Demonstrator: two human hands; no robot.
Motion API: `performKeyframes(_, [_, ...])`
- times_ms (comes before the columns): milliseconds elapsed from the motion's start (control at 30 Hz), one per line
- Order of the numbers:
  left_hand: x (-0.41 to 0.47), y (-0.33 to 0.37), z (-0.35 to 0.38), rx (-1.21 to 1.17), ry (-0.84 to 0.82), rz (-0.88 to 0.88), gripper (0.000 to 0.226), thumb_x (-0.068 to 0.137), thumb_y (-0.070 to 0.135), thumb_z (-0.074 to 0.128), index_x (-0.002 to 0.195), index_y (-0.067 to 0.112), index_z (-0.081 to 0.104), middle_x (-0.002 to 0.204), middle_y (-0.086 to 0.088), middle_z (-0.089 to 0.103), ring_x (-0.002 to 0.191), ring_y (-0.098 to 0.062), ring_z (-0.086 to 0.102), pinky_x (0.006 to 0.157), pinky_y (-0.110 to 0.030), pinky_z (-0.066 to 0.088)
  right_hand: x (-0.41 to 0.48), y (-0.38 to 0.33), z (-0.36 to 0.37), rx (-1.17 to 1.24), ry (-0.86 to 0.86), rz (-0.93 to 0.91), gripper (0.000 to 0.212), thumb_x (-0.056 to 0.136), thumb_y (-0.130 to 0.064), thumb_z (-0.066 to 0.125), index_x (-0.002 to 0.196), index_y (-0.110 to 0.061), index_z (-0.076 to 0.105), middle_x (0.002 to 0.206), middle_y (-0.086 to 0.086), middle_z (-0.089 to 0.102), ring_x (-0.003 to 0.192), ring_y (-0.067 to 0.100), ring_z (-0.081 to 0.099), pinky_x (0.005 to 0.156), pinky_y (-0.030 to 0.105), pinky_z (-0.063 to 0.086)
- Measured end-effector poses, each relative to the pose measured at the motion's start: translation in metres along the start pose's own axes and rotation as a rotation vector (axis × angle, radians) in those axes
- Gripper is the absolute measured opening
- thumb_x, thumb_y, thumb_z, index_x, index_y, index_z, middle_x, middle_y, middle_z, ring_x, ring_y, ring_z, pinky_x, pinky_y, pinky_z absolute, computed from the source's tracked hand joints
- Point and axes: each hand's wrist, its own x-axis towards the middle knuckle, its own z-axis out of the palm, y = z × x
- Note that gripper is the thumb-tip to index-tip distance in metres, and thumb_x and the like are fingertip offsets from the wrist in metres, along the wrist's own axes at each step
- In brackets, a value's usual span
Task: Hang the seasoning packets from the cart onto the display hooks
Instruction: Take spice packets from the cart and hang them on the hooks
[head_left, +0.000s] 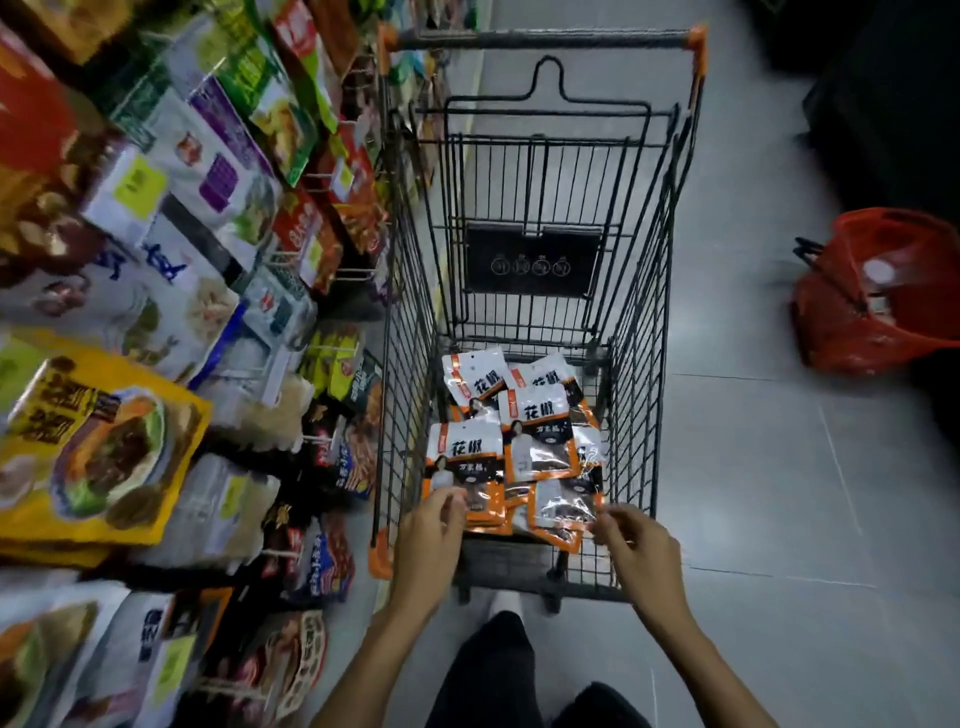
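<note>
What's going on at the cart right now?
A person stands at a shopping cart beside the display hooks. Both hands reach into the cart, and the left hand and right hand have their fingers at the near edges of the seasoning packets. I cannot tell whether either hand has hold of a packet. All the packets lie in the cart.

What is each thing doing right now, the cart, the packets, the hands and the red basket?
Cart, standing beside the shelves, packets inside.
Seasoning packets, lying in a loose pile at the cart's near end.
Left hand, fingers at a packet; grip unclear.
Right hand, fingers curled beside a packet; grip unclear.
Red basket, sitting on the floor.
</note>
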Motion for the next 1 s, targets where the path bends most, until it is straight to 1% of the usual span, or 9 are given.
performKeyframes(167, [0.084, -0.023, 0.029, 0.041, -0.093, -0.053, 0.018, 0.099, 0.021, 0.046, 0.101, 0.017, 0.064, 0.078, 0.005, 0.064, 0.064, -0.004, 0.057, 0.054, -0.015, 0.042, 0.075, 0.005, 0.033, 0.003, 0.043, 0.099, 0.017, 0.096, -0.016, 0.054, 0.102, -0.01, 0.068, 0.081, 0.0, 0.069, 0.072, 0.007, 0.063, 0.059, 0.012, 0.043])
performKeyframes(333, [0.142, -0.075, 0.076, 0.122, -0.08, -0.245, 0.019, 0.098, 0.021, 0.045, 0.106, 0.016, 0.061, 0.092, -0.007, 0.069, 0.074, -0.017, 0.062, 0.057, -0.025, 0.045, 0.144, 0.034, 0.074, -0.006, -0.003, 0.236, 0.018, 0.097, -0.016, 0.052, 0.103, -0.006, 0.065, 0.088, 0.008, 0.068, 0.077, 0.02, 0.066, 0.066, 0.03, 0.056])
performKeyframes(433, [0.164, -0.109, 0.103, 0.13, -0.047, -0.429, 0.021, 0.092, 0.012, 0.049, 0.106, 0.006, 0.063, 0.094, -0.016, 0.068, 0.082, -0.03, 0.063, 0.065, -0.033, 0.048, 0.179, 0.054, 0.099, -0.059, -0.022, 0.287, 0.016, 0.096, -0.019, 0.053, 0.102, -0.008, 0.063, 0.074, -0.002, 0.061, 0.071, 0.019, 0.064, 0.045, 0.006, 0.041])
performKeyframes(533, [0.18, -0.135, 0.124, 0.174, -0.002, -0.513, 0.027, 0.089, 0.009, 0.049, 0.111, 0.001, 0.062, 0.105, -0.02, 0.063, 0.094, -0.033, 0.058, 0.071, -0.033, 0.042, 0.207, 0.076, 0.124, -0.099, -0.042, 0.299, 0.016, 0.095, -0.024, 0.056, 0.1, -0.01, 0.06, 0.07, -0.01, 0.051, 0.06, 0.007, 0.053, 0.04, 0.005, 0.036])
performKeyframes(600, [0.187, -0.146, 0.136, 0.225, 0.031, -0.532, 0.031, 0.09, 0.006, 0.048, 0.118, -0.003, 0.058, 0.111, -0.024, 0.059, 0.101, -0.035, 0.054, 0.077, -0.036, 0.041, 0.224, 0.091, 0.138, -0.159, -0.057, 0.318, 0.016, 0.093, -0.024, 0.059, 0.097, -0.009, 0.056, 0.08, -0.004, 0.055, 0.076, 0.015, 0.058, 0.05, 0.011, 0.039])
performKeyframes(667, [0.19, -0.152, 0.147, 0.269, 0.057, -0.56, 0.034, 0.09, 0.005, 0.049, 0.123, -0.005, 0.053, 0.116, -0.027, 0.055, 0.106, -0.038, 0.052, 0.08, -0.04, 0.039, 0.239, 0.104, 0.15, -0.253, -0.083, 0.338, 0.03, 0.092, -0.027, 0.06, 0.109, -0.003, 0.056, 0.107, 0.01, 0.059, 0.103, 0.026, 0.058, 0.076, 0.028, 0.05])
performKeyframes(733, [0.19, -0.155, 0.156, 0.303, 0.077, -0.619, 0.041, 0.09, 0.009, 0.054, 0.128, -0.005, 0.046, 0.125, -0.026, 0.051, 0.117, -0.037, 0.046, 0.092, -0.043, 0.035, 0.249, 0.112, 0.159, -0.33, -0.079, 0.36, 0.046, 0.088, -0.034, 0.064, 0.12, -0.003, 0.052, 0.123, 0.015, 0.054, 0.115, 0.028, 0.052, 0.093, 0.039, 0.048])
performKeyframes(867, [0.183, -0.16, 0.169, 0.48, -0.029, -0.614, 0.062, 0.09, 0.027, 0.061, 0.141, 0.008, 0.031, 0.137, -0.015, 0.044, 0.13, -0.03, 0.035, 0.101, -0.041, 0.038, 0.256, 0.118, 0.167, -0.425, 0.013, 0.335, 0.064, 0.08, -0.039, 0.073, 0.125, -0.003, 0.045, 0.127, 0.016, 0.046, 0.119, 0.028, 0.043, 0.098, 0.038, 0.043])
performKeyframes(1000, [0.178, -0.157, 0.179, 0.408, -0.056, -0.565, 0.068, 0.093, 0.029, 0.056, 0.149, 0.016, 0.02, 0.136, -0.012, 0.043, 0.128, -0.028, 0.039, 0.103, -0.041, 0.038, 0.25, 0.128, 0.166, -0.413, 0.013, 0.365, 0.068, 0.075, -0.032, 0.078, 0.126, -0.004, 0.042, 0.127, 0.016, 0.045, 0.121, 0.03, 0.042, 0.099, 0.04, 0.04])
